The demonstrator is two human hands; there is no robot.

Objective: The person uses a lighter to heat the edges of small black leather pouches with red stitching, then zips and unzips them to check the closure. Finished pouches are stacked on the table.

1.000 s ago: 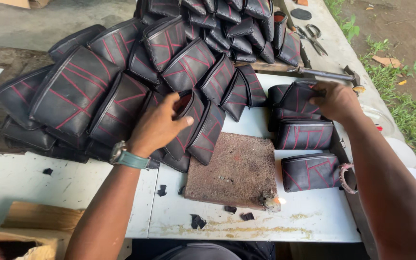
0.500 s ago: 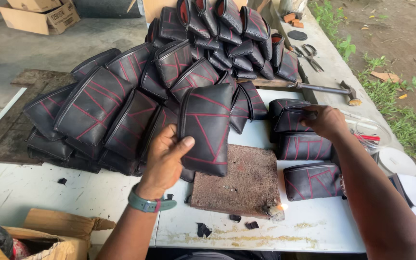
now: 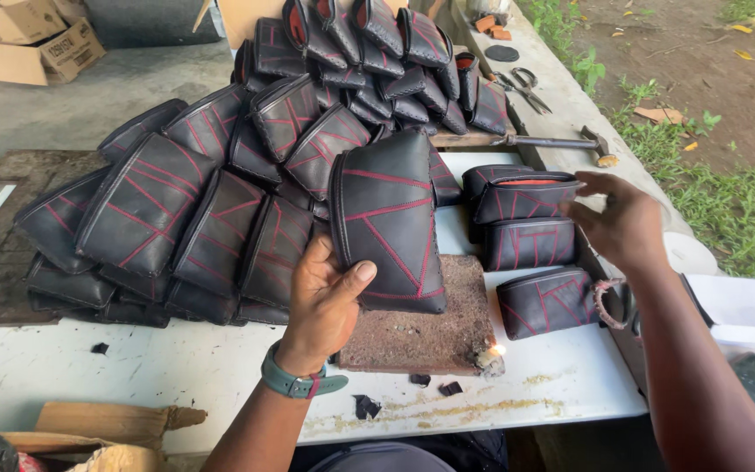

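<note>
My left hand (image 3: 325, 301) grips a black pouch with red stitching (image 3: 389, 218) by its lower left edge and holds it upright above a brown slab (image 3: 434, 328). My right hand (image 3: 619, 218) hovers with fingers spread just right of a small stack of finished pouches (image 3: 524, 218), touching nothing that I can see. Another pouch (image 3: 548, 300) lies flat below that stack. A big heap of the same black pouches (image 3: 220, 201) covers the table to the left and behind.
A small flame burns at the slab's front right corner (image 3: 493, 351). A hammer (image 3: 570, 142) and scissors (image 3: 522, 85) lie on the concrete ledge behind. Cardboard boxes (image 3: 24, 35) stand far left. Black scraps (image 3: 364, 406) dot the white table (image 3: 133, 376). Grass lies to the right.
My left hand has pulled one pouch out of the heap and raised it upright. My right hand has lifted off the stack of pouches and opened.
</note>
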